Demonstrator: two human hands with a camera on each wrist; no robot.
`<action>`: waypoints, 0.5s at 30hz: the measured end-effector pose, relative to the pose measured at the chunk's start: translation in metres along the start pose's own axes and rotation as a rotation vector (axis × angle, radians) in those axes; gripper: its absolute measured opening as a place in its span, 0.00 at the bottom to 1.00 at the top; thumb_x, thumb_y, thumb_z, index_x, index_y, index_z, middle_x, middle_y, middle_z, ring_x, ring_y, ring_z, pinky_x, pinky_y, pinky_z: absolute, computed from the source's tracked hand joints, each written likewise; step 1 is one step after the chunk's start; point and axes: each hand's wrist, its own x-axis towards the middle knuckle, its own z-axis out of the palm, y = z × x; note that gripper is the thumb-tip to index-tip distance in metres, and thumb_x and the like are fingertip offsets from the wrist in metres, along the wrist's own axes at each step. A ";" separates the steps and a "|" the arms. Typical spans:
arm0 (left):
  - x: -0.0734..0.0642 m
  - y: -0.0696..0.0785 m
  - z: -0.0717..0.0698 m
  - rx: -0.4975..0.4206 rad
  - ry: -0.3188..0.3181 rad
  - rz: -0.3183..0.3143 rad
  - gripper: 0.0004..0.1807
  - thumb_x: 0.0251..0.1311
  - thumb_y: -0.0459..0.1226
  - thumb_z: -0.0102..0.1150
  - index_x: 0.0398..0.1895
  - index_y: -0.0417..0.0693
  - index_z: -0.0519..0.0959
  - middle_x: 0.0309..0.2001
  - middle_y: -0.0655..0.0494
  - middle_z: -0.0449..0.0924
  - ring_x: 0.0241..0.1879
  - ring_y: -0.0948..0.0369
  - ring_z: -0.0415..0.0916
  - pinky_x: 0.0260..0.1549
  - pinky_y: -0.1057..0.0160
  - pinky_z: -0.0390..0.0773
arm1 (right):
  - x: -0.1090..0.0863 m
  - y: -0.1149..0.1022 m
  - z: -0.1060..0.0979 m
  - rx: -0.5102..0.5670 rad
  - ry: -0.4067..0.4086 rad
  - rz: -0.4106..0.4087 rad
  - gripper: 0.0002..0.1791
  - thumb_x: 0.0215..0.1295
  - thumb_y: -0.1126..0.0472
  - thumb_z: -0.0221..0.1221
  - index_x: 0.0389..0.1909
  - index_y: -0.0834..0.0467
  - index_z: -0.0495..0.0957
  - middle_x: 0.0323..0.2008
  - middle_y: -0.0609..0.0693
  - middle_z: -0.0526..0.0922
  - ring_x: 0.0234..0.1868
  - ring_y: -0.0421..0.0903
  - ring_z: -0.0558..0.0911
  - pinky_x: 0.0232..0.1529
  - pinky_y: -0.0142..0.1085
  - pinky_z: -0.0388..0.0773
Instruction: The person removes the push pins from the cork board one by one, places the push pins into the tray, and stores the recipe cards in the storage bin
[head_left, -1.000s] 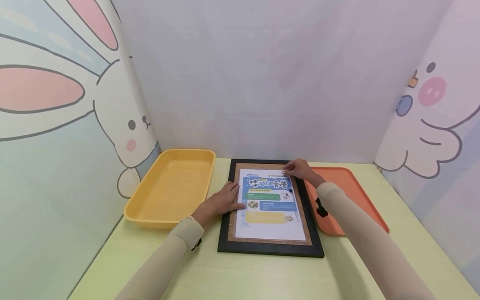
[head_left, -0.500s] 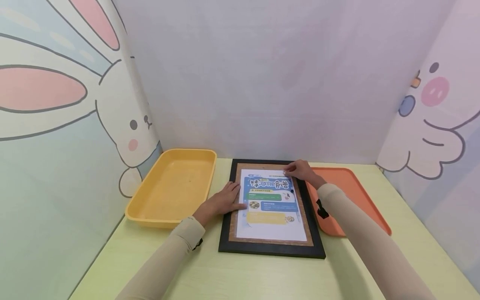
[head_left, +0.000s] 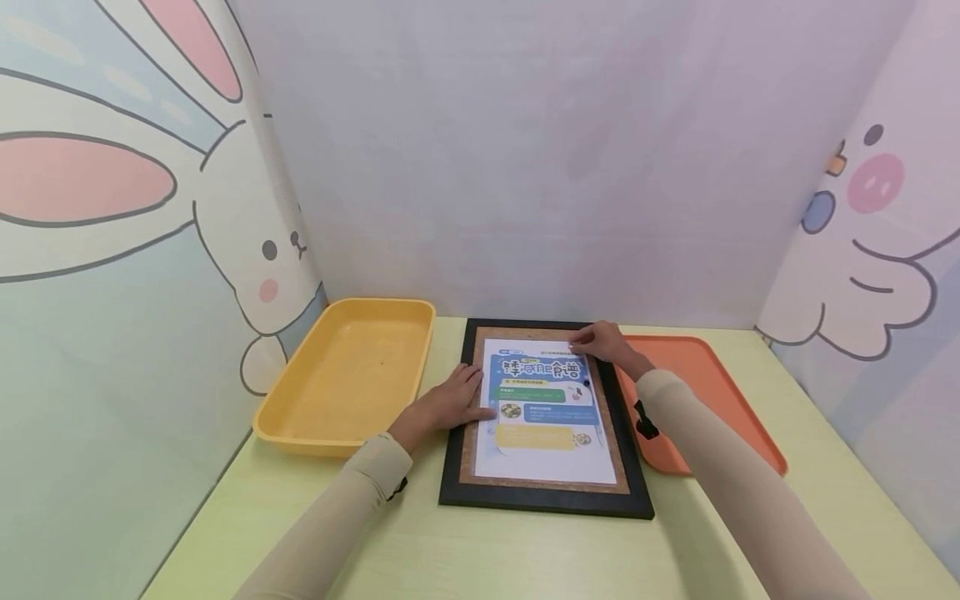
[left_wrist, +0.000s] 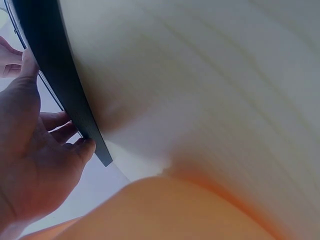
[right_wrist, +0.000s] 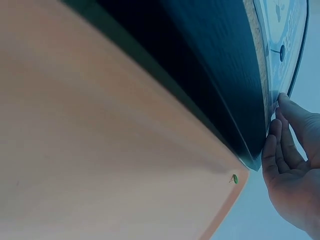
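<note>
Nearest, a pale yellow-green wood-grained table point(head_left: 525, 554) is crossed by two beige sleeves point(head_left: 735, 483); beyond its front edge a rectangular brown cork board in a black frame point(head_left: 546, 501) is laid flat; on the cork a white paper sheet printed in blue, green and yellow point(head_left: 546, 412) is spread, bordered by cork on every side.

The board's left edge is touched by the left hand point(head_left: 450, 400), its fingers lightly bent and its thumb stretched apart over the sheet, nothing being gripped; farther up, by the sheet's top right corner, a small pale object point(head_left: 572, 345), too small to be identified, is pinched between thumb and fingertips of the right hand point(head_left: 603, 343); below that corner the sheet is pierced by a black-headed pin point(right_wrist: 282, 53).

A shallow orange plastic tray point(head_left: 693, 367), in which a green pin point(right_wrist: 235, 178) is seen, is placed to the right; a deeper yellow plastic tray point(head_left: 352, 375) is set to the left; behind, the table is closed off by a plain whitish wall point(head_left: 540, 167).
</note>
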 end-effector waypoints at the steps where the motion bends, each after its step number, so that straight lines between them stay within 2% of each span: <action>1: 0.000 0.001 0.000 -0.001 0.001 0.001 0.55 0.66 0.67 0.58 0.83 0.42 0.52 0.83 0.47 0.49 0.81 0.49 0.47 0.76 0.49 0.58 | 0.000 0.000 0.000 0.003 -0.002 0.002 0.18 0.70 0.59 0.68 0.57 0.62 0.85 0.53 0.61 0.86 0.48 0.55 0.81 0.54 0.49 0.82; 15: 0.000 0.002 -0.001 0.011 0.006 0.014 0.55 0.67 0.66 0.58 0.83 0.40 0.53 0.83 0.46 0.50 0.79 0.49 0.49 0.76 0.50 0.59 | 0.003 0.004 0.002 -0.016 0.000 -0.002 0.15 0.69 0.59 0.69 0.52 0.62 0.88 0.51 0.61 0.87 0.45 0.54 0.82 0.53 0.49 0.83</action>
